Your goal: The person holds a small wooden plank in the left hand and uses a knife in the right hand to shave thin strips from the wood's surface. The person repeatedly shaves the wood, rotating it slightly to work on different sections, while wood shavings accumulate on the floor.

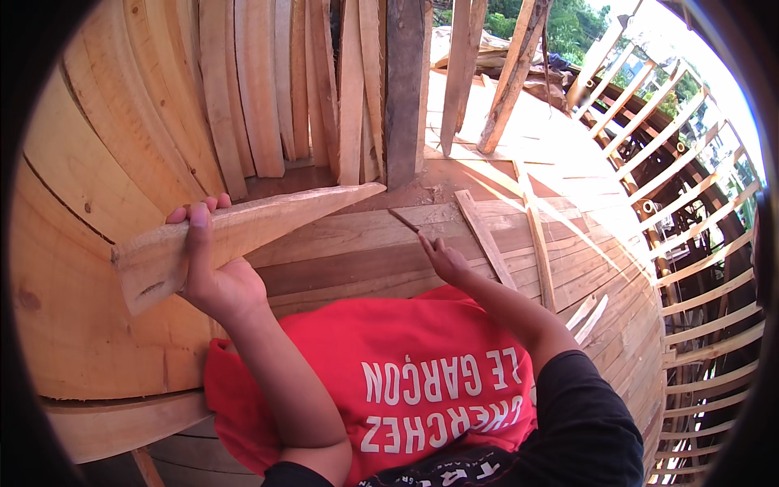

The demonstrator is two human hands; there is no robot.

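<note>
My left hand [221, 280] is wrapped round the thick end of a tapered wooden plank [268, 219], thumb and fingertips over its upper edge. The plank's narrow end points right, close to the foot of a dark upright post [404, 97]. To the right, my right hand [445, 260] is closed on a thin dark stick [403, 220], whose exact kind I cannot make out. The stick slants up and left over the planked wooden surface [365, 235], apart from the held plank.
Upright boards [260, 89] line the back left, beside a wide curved plank wall [97, 300]. Loose wooden strips [487, 235] lie on the planking at the right. Slanting posts [515, 73] stand farther back. A slatted wooden frame [706, 300] curves along the right. Red cloth [341, 341] covers my lap.
</note>
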